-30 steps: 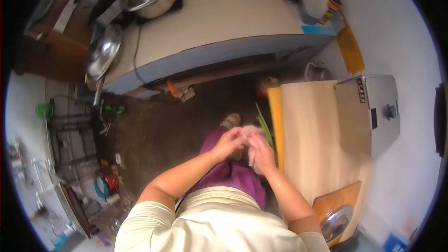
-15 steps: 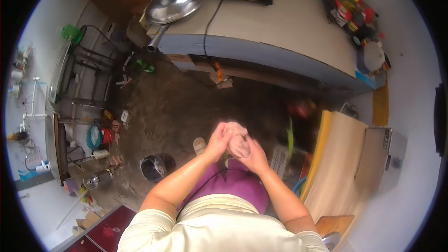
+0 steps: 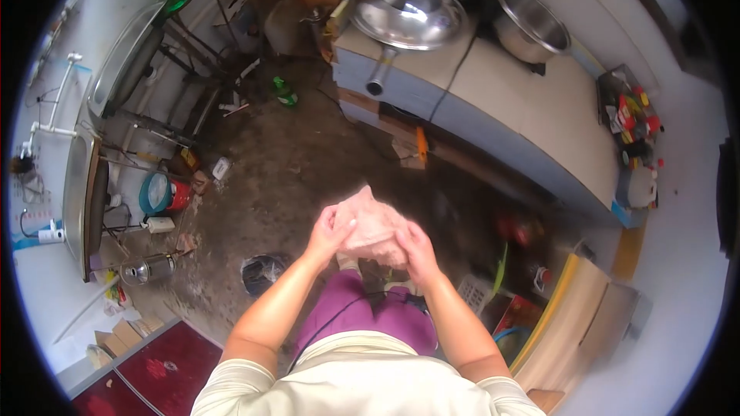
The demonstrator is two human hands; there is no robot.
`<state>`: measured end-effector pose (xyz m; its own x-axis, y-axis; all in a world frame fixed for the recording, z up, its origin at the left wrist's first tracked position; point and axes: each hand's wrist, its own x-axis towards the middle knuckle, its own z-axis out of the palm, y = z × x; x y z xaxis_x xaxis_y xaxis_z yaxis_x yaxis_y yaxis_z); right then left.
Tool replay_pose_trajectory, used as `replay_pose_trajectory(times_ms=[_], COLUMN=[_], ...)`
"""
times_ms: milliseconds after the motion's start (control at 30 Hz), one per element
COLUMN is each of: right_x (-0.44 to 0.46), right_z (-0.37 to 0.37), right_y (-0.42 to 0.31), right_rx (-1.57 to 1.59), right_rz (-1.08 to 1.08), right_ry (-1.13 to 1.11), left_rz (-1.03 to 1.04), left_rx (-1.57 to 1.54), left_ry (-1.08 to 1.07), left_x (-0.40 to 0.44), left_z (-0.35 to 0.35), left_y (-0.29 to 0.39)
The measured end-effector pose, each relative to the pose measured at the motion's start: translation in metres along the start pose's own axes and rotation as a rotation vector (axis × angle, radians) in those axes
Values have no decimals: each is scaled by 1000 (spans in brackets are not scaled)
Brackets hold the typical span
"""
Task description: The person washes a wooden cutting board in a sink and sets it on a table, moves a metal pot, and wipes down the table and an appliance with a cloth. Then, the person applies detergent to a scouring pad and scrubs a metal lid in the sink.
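A pink cloth (image 3: 371,223) is spread between my two hands, in front of my body and above the floor. My left hand (image 3: 331,233) grips its left edge, with the thumb on top. At the right edge, my right hand (image 3: 417,253) is closed on the same cloth. One corner of the cloth points up and away from me. Its underside is hidden.
A counter (image 3: 509,100) at the far right bears a lidded wok (image 3: 407,14) and a steel pot (image 3: 532,25). Two sinks (image 3: 79,200) line the left wall. A bin (image 3: 262,274) stands left of my legs. A wooden board (image 3: 559,323) is at right.
The cloth was bunched up between my hands and is now opened out flat, with my hands farther apart. My view has turned toward the left, so the counter sits farther right.
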<state>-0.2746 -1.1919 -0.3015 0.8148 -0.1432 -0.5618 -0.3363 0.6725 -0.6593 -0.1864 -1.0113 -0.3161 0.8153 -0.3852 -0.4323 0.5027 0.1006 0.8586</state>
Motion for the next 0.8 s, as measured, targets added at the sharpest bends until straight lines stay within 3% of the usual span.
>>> replay_pose_trajectory(times_ms=[167,267,300,333,467,600,633,733,800], right_x=[39,76,88,109,192,306,329,394,428], right_z=[47,40,41,26,-27,-138,-159,-218,-218], right_y=[9,21,21,33,66,140,149,182,196], right_rx=[-317,-903,-818,-871,-1023,-1262,-1456,-1858,-1965], right_rz=[-73,-166,-92,-97,127,242,258,207,218], right_ry=[-162,-98,-91,-95,-70,-47,-39,-256,-180], left_rz=[-133,-138,-109,-83,-349,-182,-160,-167,-187], left_rx=[9,38,25,11,-236,-224,-282,-425,-518], left_ry=[46,127,150,174,275,507,547,716,738], left_x=[0,11,16,21,48,79,87,104,116], left_z=[-37,-65,-72,-77,-101,-111,-112,-111,-105], left_y=[21,1,-8,-18,-73,-141,-155,-212,-240])
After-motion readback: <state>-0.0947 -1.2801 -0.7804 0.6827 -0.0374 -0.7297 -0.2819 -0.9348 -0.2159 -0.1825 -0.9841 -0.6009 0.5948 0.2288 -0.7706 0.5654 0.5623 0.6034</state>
